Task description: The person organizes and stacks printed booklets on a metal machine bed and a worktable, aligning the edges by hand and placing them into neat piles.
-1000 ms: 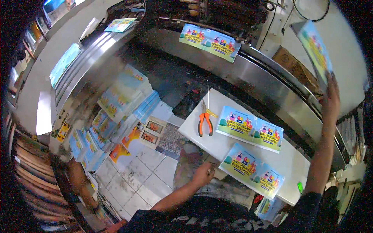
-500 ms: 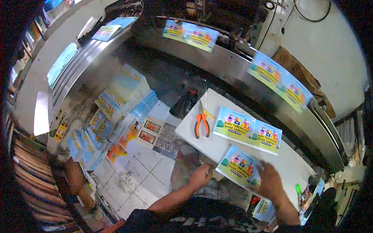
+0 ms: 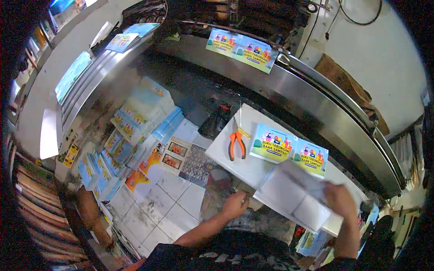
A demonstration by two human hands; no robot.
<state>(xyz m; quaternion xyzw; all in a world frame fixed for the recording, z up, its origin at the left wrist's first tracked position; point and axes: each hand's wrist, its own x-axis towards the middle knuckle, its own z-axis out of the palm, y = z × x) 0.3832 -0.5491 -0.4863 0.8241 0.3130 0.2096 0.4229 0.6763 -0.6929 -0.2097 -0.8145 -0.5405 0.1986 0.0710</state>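
While the blurred right hand (image 3: 340,201) meets the right side of the white, rectangular paper sheets (image 3: 289,205) on the white table (image 3: 246,169), its grip cannot be determined. Left hand (image 3: 236,204): fingers curled near the table edge, contents indeterminable. Paper should be light and flexible; grasp by outer edges.

Looks like a print/bindery workshop on my feed.
I see paper stacks in piles (image 3: 126,122) on grimy floor tiles (image 3: 169,205), matching illustrated covers (image 3: 291,147) on a white worktable (image 3: 246,171), orange-handled pliers (image 3: 235,135) beside them, and a long steel machine front (image 3: 307,100) behind. Loose black cable (image 3: 361,22) on the wall.
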